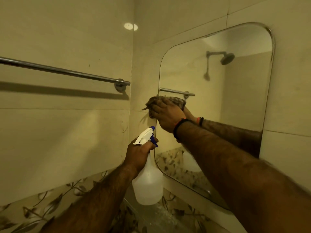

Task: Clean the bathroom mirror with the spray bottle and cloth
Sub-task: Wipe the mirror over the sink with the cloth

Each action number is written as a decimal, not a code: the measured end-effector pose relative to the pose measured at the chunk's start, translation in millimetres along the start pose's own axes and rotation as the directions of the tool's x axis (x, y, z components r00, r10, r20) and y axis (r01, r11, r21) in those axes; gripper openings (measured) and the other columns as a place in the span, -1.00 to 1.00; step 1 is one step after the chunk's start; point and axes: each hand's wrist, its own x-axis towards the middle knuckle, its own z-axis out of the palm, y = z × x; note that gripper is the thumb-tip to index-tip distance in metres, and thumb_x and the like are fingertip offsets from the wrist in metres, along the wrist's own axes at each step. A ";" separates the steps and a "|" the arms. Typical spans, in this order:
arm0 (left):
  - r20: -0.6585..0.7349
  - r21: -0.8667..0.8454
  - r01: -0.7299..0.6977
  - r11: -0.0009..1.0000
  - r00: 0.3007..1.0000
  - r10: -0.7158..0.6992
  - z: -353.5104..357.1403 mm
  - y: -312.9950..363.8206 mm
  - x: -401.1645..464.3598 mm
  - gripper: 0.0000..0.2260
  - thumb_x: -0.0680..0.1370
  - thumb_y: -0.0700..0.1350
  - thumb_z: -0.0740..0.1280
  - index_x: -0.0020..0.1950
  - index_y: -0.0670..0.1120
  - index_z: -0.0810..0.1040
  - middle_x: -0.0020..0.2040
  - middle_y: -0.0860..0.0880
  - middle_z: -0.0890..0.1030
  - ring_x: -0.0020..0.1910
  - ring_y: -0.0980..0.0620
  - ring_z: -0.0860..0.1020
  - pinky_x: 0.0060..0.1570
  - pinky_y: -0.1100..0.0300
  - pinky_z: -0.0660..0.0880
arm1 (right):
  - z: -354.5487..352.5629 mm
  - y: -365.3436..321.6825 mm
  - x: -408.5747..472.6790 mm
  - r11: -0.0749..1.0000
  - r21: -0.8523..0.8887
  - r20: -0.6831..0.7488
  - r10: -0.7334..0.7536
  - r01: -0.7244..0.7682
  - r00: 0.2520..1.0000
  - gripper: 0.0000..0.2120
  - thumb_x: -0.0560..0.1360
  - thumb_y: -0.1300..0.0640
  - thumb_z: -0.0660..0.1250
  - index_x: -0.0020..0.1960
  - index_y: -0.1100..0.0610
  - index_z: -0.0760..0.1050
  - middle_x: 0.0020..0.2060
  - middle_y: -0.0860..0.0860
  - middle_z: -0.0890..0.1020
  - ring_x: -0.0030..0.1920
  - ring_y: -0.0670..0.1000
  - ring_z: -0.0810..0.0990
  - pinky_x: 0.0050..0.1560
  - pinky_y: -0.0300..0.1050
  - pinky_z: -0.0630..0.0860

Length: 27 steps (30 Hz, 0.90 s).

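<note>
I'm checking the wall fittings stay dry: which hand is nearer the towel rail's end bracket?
Right, by a small margin. The right hand presses the cloth on the mirror beside and just below the towel rail bracket. The left hand grips the spray bottle well lower.

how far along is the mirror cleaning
Done: both tools are picked up; the left hand grips the spray bottle. In hand: the right hand presses the cloth on the mirror at its left edge. Left: most of the glass; streaks or wet patches cannot be made out.
</note>
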 end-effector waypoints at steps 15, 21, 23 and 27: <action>-0.057 0.032 0.108 0.994 0.993 -0.106 -9.7 -44.7 -27.3 -0.68 0.35 -0.04 0.38 0.10 -0.04 0.56 -0.16 -0.05 0.59 -0.18 -0.02 0.52 -0.26 0.18 0.39 | 59.8 -108.9 -89.5 0.983 0.166 0.126 -0.098 0.076 0.987 -0.48 0.61 0.09 0.11 0.55 0.08 0.14 0.54 0.09 0.21 0.54 0.14 0.09 0.53 0.12 -0.06; -0.049 0.041 0.135 0.990 0.990 -0.133 -12.3 -53.5 -34.3 -0.75 0.45 -0.16 0.36 0.12 -0.02 0.51 -0.16 -0.03 0.57 -0.19 -0.01 0.51 -0.29 0.20 0.39 | 76.2 -133.0 -120.8 0.974 0.191 0.187 -0.160 0.124 0.969 -0.50 0.63 0.07 0.11 0.56 0.06 0.15 0.55 0.08 0.17 0.55 0.14 0.06 0.53 0.12 -0.10; -0.044 0.037 0.139 0.990 0.990 -0.137 -13.7 -53.9 -36.6 -0.73 0.46 -0.16 0.36 0.15 -0.04 0.52 -0.13 -0.05 0.59 -0.16 -0.02 0.53 -0.27 0.20 0.39 | 77.4 -136.2 -127.8 0.970 0.201 0.201 -0.181 0.140 0.963 -0.50 0.62 0.08 0.13 0.55 0.06 0.16 0.56 0.07 0.16 0.55 0.14 0.05 0.54 0.12 -0.09; -0.002 0.041 0.137 0.990 0.991 -0.137 -14.9 -53.1 -42.2 -0.72 0.48 -0.16 0.33 0.19 -0.06 0.55 0.01 -0.10 0.62 -0.06 -0.03 0.54 -0.20 0.21 0.41 | 77.5 -142.0 -144.2 0.963 0.215 0.218 -0.211 0.164 0.953 -0.51 0.60 0.11 0.18 0.52 0.08 0.24 0.54 0.06 0.20 0.55 0.13 0.06 0.53 0.11 -0.11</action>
